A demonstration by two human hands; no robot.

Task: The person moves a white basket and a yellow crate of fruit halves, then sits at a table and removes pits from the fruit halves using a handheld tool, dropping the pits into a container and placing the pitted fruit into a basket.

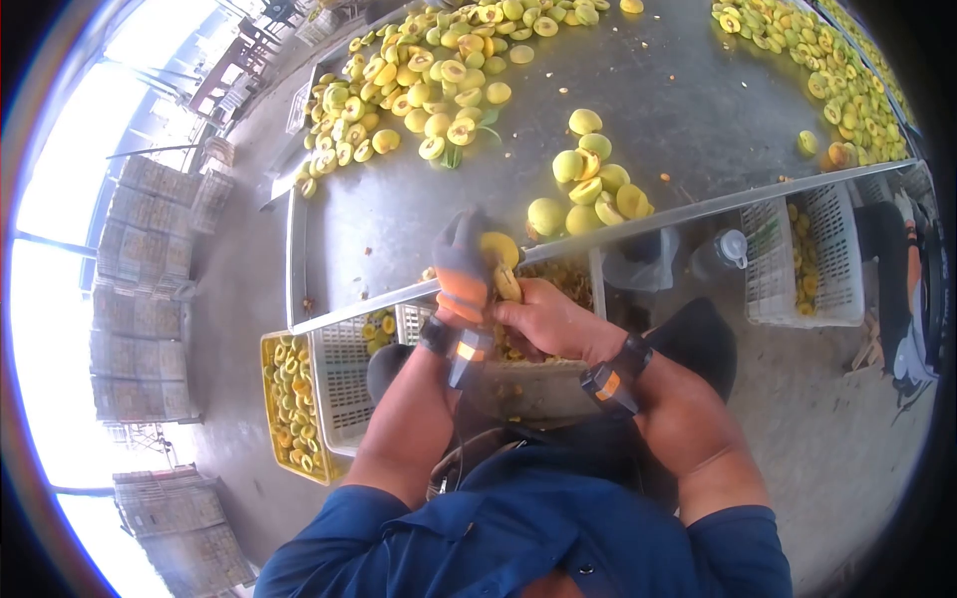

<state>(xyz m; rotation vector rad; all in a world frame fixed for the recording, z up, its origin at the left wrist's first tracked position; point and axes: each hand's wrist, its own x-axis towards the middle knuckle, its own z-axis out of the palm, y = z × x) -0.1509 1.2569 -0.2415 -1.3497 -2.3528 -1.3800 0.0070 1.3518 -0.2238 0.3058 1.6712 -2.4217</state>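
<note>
My left hand [463, 271], in a grey and orange glove, is closed around a yellow peach [499, 247] just over the table's near edge. Right against it, my bare right hand [550, 317] is closed, its thumb at a narrow tan-yellow piece [507, 283]; I cannot tell whether this is fruit or a tool. Beyond the hands, a small group of whole and split peaches [588, 189] lies on the metal table [399, 234]. Below them is a crate with fruit scraps [560, 279], partly hidden by my hands.
A large heap of halved peaches [439, 75] covers the table's far left, and another [847, 100] the right. White crates [342, 384] [832, 259] and a yellow crate [324, 463] stand on the floor. A clear jug [720, 254] is under the table edge.
</note>
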